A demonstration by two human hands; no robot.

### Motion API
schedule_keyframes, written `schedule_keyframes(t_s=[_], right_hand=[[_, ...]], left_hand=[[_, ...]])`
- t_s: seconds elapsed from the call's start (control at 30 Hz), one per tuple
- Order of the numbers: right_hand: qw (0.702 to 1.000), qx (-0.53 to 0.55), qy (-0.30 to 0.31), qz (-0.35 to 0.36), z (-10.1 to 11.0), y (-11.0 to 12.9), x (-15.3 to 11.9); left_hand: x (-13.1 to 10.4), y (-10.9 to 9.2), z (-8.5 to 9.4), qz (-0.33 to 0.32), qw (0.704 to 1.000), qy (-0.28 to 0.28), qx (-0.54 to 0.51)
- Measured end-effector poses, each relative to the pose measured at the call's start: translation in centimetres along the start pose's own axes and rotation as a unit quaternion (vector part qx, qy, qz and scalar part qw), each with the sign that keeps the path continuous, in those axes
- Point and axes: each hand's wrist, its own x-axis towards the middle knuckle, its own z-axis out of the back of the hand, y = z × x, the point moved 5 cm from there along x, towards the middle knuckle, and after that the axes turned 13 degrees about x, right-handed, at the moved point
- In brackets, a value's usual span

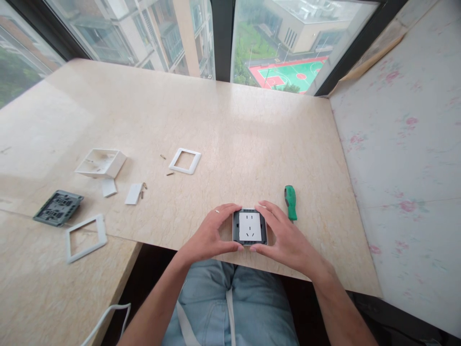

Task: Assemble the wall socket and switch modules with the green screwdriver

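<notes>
A wall socket point(249, 227) with a white five-hole face and a dark grey frame sits at the table's front edge, holes facing up. My left hand point(212, 230) grips its left side, thumb at the near corner and fingers at the far corner. On the opposite side my right hand point(284, 233) holds it the same way. Beyond my right hand lies a screwdriver point(290, 203) with a green handle, its shaft mostly hidden. Farther off to the left is a white square cover frame point(185, 161) with small screws point(170, 174) beside it.
At the left are a white mounting box point(117, 165), two small white plates point(133, 193), a grey socket back point(58, 208) and another white frame point(104, 229). Windows border the far edge; a floral-papered wall point(403, 168) stands right. A white cable point(108, 312) hangs at lower left.
</notes>
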Motion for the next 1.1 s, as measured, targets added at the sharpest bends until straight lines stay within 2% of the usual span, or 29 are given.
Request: schedule_keyframes(t_s=[0.27, 0.63, 1.1], right_hand=[[0.999, 0.002, -0.008, 0.038, 0.4, 0.2, 0.3], [0.998, 0.058, -0.008, -0.023, 0.5, -0.3, 0.4], [0.991, 0.130, -0.027, -0.026, 0.2, -1.2, -0.2]], left_hand=[[0.0, -0.1, 0.1, 0.003, 1.000, -0.003, 0.001], [0.0, -0.1, -0.1, 0.017, 1.000, 0.001, 0.005], [-0.2, 0.1, 0.0, 0.003, 1.000, 0.005, -0.031]])
